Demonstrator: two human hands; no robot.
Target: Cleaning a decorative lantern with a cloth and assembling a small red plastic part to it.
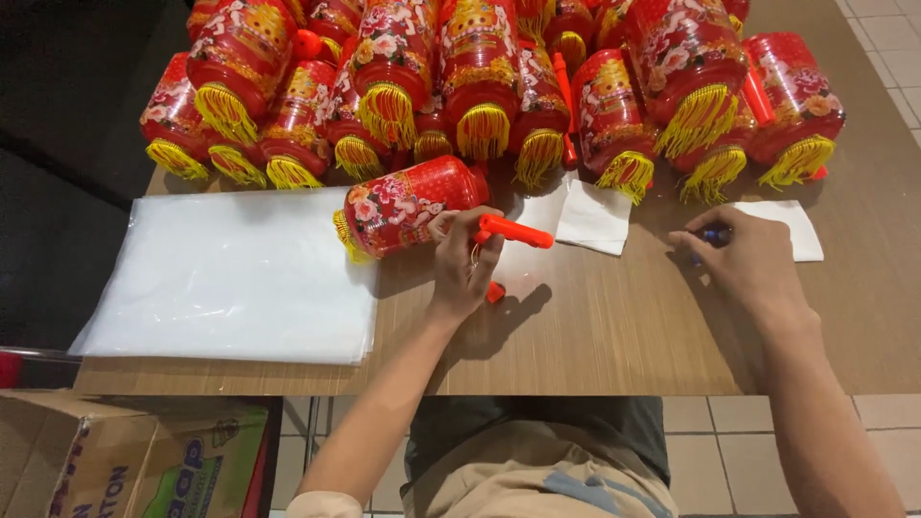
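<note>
Cardboard box [125, 460]: nearest the camera, below the table's near-left corner, beside the person's lap
Table [614, 336]: brown wood-grain top; near edge runs across the view above the tiled floor [710, 422]
Open room: bare tabletop between the two forearms and along the near edge; right edge meets tiled floor
Stack of clear plastic bags [230, 278]: flat at the near-left part of the table, close to the left edge
Left hand [465, 264]: curled around an orange handle stick [516, 231], thumb and fingers closed on it
Held lantern [408, 206]: red plastic with flower print, lying on its side near the table's middle, just right of the bags; long axis runs left to right, slightly tilted, yellow fringe end towards the left, handle end towards the right
Right hand [748, 259]: palm down near the table's right side, fingers bent over a small blue object [712, 234]; whether it grips it, cannot tell
White paper sheets [595, 216]: between the hands, another under the right hand's fingertips
Lantern pile [499, 86]: red lanterns with yellow fringes heaped along the far edge, filling it from left to right
</note>
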